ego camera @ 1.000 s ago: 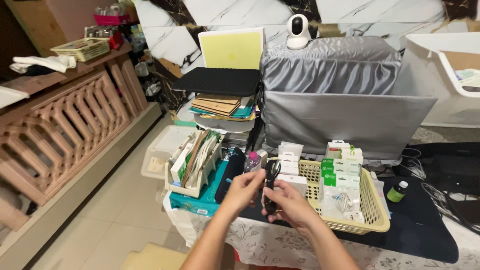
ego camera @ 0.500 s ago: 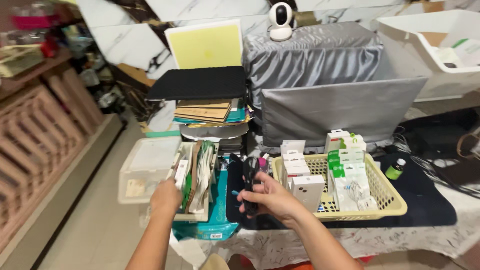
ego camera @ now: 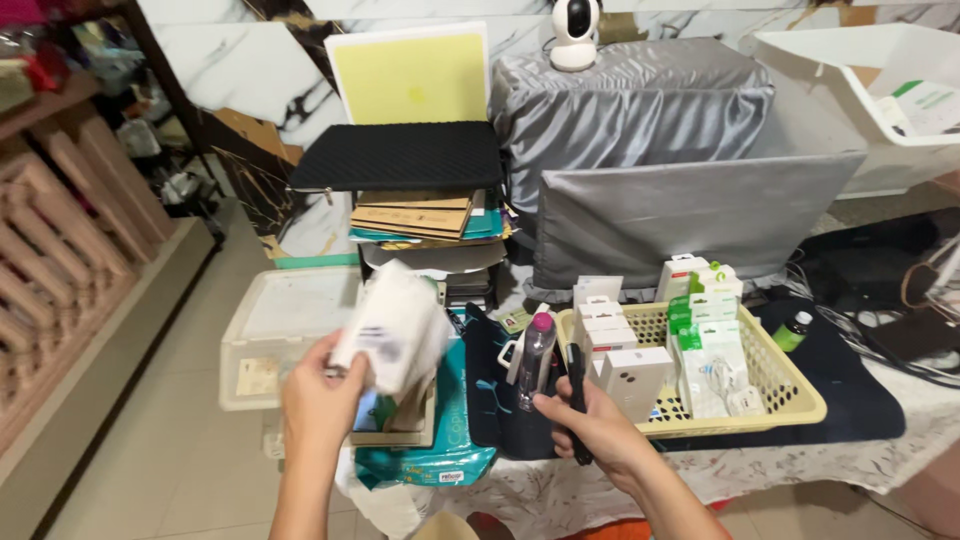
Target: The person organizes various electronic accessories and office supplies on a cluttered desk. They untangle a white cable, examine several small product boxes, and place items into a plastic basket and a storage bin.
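White packet beside yellow basket rim

White marble wall, beige tiled floor, wooden lattice furniture at left

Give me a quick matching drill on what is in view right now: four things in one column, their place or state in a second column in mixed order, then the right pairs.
Things
1. black cable bundle
2. white packet
3. small white camera
4. green bottle

Places
A. on top of the grey cover
B. lifted in the left hand
C. on the dark mat, right of the yellow basket
D. gripped in the right hand

Pairs: 1-D, 2-B, 3-A, 4-C
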